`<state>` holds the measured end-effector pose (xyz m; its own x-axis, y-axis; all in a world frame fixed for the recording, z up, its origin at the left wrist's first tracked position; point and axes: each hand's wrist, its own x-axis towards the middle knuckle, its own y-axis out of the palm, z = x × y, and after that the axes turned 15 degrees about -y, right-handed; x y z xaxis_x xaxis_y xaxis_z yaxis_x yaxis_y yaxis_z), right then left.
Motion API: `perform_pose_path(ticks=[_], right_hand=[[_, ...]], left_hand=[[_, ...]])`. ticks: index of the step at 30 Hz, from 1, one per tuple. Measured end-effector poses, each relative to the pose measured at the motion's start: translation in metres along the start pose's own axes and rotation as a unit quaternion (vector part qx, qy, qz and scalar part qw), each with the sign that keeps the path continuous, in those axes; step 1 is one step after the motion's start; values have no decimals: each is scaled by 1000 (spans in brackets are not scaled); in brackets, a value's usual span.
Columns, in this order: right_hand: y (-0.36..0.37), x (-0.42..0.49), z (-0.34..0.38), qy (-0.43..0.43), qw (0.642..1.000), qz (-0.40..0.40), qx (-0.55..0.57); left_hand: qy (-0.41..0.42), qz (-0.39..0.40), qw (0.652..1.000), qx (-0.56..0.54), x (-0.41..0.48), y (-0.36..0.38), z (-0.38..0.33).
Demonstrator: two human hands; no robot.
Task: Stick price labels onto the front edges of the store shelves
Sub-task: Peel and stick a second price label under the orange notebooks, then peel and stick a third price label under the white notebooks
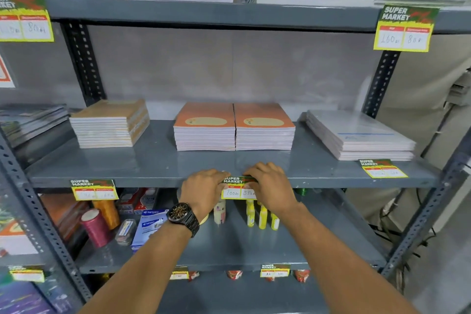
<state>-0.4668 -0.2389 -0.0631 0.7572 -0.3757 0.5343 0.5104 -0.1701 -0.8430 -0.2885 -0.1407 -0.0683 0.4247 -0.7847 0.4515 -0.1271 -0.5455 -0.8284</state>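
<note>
A price label is pressed against the front edge of the middle shelf, at about 6 o'clock from the two orange notebook stacks. It is pinned on both sides: the fingers of the left hand are curled over its left edge, and those of the right hand are laid flat over its upper right corner, so that only the centre with the written figures is left showing. Whether the adhesive has fully taken cannot be told. The label could end up crooked if pressure is released unevenly, and its lower half, which hangs below the shelf lip, could curl or be caught and peeled. A sliding thumb could smudge the handwritten prices. Should a wrist drop, the yellow bottles on the lower shelf, at 6 o'clock from the label, could be knocked over. No bins or boxes are used as containers; goods are held by the shelves themselves: notebook stacks on the middle one, thread spools and small packets at 8 o'clock below.
</note>
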Motion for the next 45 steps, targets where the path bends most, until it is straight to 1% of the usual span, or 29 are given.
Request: perform_pose_path(ticks=[2, 4, 6, 7, 10, 14, 17, 20, 22, 24, 27, 31, 34, 37, 38, 40, 41, 42, 45], right_hand=[[-4, 0, 2, 12, 1000, 10, 26], [-13, -1, 2, 38, 996, 16, 82], [-27, -11, 0, 68, 989, -12, 130], [-34, -18, -4, 80, 987, -33, 135], [-63, -47, -32, 120, 982, -87, 117], [-108, -86, -91, 226, 962, -125, 86], [-139, -119, -148, 280, 954, -110, 19], [-159, -145, -193, 314, 945, -92, -9], [-169, -160, -224, 311, 947, -80, -6], [-174, -167, -247, 292, 955, -52, 11], [-177, -177, -273, 261, 964, -18, 43], [-174, -180, -293, 225, 971, -3, 83], [-169, -175, -297, 221, 966, -17, 134], [-163, -170, -301, 243, 948, -69, 194], [-162, -169, -302, 259, 938, -88, 213], [-162, -166, -307, 286, 919, -121, 243], [-163, -164, -309, 295, 910, -131, 260], [-165, -162, -310, 300, 902, -136, 280], [-171, -159, -313, 279, 887, -127, 346]], left_hand=[[-31, 3, 999, -35, 0, -1, 1], [-64, 14, 996, -65, 0, -4, -1], [-81, 33, 992, -89, 5, -8, -5], [-84, 42, 990, -102, 8, -10, -8], [-68, 46, 988, -132, 17, -12, -29], [-17, 60, 988, -143, 20, -1, -93], [1, 91, 981, -172, 17, 19, -159], [-15, 143, 968, -207, 19, 41, -217], [-42, 162, 961, -221, 24, 60, -257], [-73, 185, 954, -223, 32, 78, -286], [-109, 224, 951, -181, 43, 105, -321], [-127, 181, 970, -100, 51, 129, -354], [-149, 158, 970, -108, 51, 135, -369], [-187, 148, 961, -142, 53, 140, -378], [-210, 153, 949, -178, 55, 140, -380], [-240, 174, 908, -295, 59, 141, -383], [-237, 182, 889, -346, 60, 139, -385], [-226, 187, 880, -373, 60, 136, -386], [-198, 203, 877, -387, 58, 130, -385]])
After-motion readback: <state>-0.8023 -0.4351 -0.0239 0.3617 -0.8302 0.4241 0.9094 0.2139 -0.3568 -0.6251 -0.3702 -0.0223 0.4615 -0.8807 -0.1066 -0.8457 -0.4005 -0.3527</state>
